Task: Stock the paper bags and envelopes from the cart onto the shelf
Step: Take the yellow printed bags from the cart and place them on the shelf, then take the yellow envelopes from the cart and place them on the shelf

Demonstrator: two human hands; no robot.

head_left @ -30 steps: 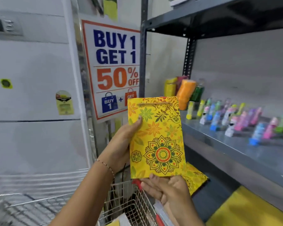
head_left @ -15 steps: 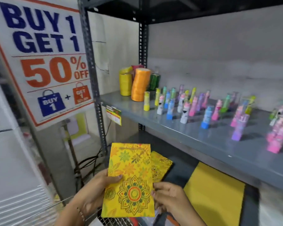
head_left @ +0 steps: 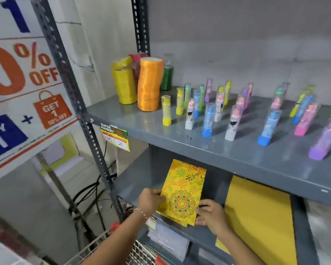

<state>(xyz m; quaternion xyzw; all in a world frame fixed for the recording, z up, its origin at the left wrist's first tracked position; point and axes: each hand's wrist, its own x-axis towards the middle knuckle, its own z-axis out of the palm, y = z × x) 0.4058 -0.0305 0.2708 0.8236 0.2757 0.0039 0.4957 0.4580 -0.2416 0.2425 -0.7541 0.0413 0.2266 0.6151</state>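
Observation:
A yellow paper bag (head_left: 183, 190) with a floral mandala print lies nearly flat on the lower grey shelf (head_left: 141, 175), on top of another like it whose edge shows at its bottom. My left hand (head_left: 150, 199) grips its left edge and my right hand (head_left: 208, 215) holds its bottom right corner. A plain yellow envelope stack (head_left: 256, 215) lies on the same shelf just to the right. The wire cart (head_left: 107, 247) sits at the bottom, under my arms.
The upper shelf (head_left: 199, 142) carries stacked tape rolls (head_left: 147, 85) and several small coloured tubes (head_left: 206, 119). A perforated shelf post (head_left: 80, 111) and a sale sign (head_left: 23, 88) stand to the left. Price tags (head_left: 116, 139) hang from the shelf edges.
Both hands carried the patterned bag from in front of me down and forward onto the lower shelf, laying it over the other one. My view swung right toward the shelves.

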